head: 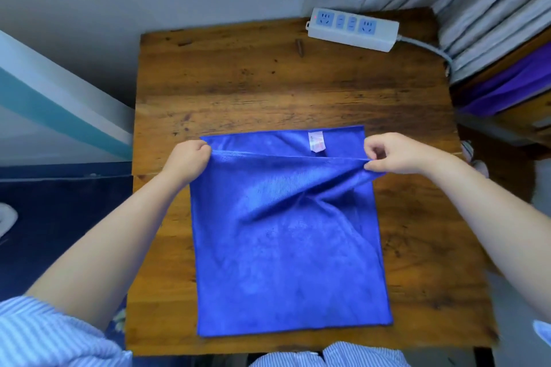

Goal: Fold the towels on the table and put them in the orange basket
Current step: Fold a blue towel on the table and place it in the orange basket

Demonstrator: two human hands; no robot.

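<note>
Left hand (190,158) pinches blue towel (286,247) edge, frame centre-left | right hand (396,153) pinches same edge, centre-right | wooden table (268,83) | power strip (353,28), upper right.

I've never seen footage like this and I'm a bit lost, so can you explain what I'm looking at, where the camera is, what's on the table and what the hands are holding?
There is no machine here. A person wears one camera on the head, looking forward and down, so both bare arms reach into the picture from below. In front is a wooden table. On it lies a blue towel with a small white label near its far edge, and a white power strip sits at the far right corner. The left hand and the right hand each pinch the towel at a side, lifting a ridge of cloth between them, apparently mid-fold. No orange basket is in view.
</note>
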